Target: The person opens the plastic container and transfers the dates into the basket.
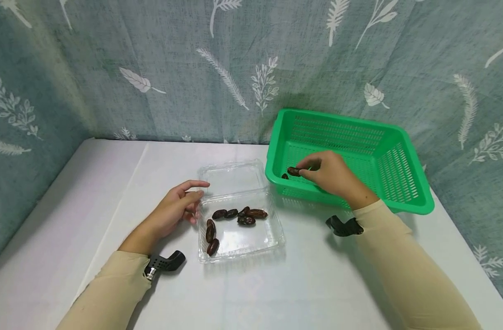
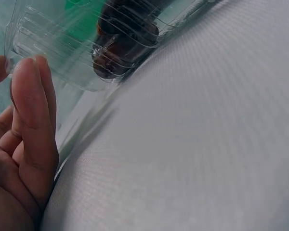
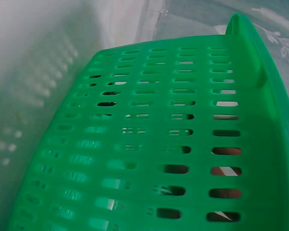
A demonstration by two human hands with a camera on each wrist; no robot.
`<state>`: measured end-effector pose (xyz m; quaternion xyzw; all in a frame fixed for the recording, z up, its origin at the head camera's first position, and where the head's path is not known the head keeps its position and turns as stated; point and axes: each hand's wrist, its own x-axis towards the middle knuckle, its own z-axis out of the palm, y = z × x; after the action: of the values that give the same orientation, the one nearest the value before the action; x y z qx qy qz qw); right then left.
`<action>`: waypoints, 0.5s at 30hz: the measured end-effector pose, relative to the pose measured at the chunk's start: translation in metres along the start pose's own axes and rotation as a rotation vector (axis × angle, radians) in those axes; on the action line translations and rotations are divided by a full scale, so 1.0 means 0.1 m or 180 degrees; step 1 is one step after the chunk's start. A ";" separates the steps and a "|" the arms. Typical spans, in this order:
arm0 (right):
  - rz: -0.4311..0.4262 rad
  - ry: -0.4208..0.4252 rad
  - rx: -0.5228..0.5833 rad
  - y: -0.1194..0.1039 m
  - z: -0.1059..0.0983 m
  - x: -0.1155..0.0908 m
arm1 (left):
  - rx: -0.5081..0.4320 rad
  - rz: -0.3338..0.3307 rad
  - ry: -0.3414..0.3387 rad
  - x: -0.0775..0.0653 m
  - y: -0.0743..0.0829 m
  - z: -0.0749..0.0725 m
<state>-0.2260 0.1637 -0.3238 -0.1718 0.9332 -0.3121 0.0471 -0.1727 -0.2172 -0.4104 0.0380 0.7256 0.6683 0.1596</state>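
My right hand (image 1: 331, 174) reaches over the near wall of the green basket (image 1: 416, 192) and pinches a dark brown date (image 1: 294, 171) between thumb and fingertips. Another date (image 1: 284, 176) lies just beside it, partly behind the basket's rim. A clear plastic clamshell box (image 1: 243, 247) lies open in front of me, with several dates (image 1: 246, 221) in its base. At its left side rests my left hand (image 1: 173, 211), index finger extended and fingertips right at the box's corner. The right wrist view has the basket's slotted wall (image 3: 154, 134), which hides most of that hand.
The box's transparent lid (image 1: 230, 178) is folded back flat on the white-covered table (image 1: 168, 302). Behind the table hangs a grey-green leaf-patterned cloth (image 1: 173, 91), close to the basket's back rim. A black wrist mount (image 1: 344, 226) juts out beneath the right forearm, near the basket.
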 end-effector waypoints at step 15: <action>0.0125 -0.0894 0.0058 0.09 0.04 0.27 | 0.0002 0.0019 -0.0040 0.00 -0.02 0.00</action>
<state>-0.2530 0.1591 -0.3321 -0.1951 0.9177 -0.2925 0.1849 -0.1726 -0.2175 -0.4121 0.0444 0.7246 0.6683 0.1621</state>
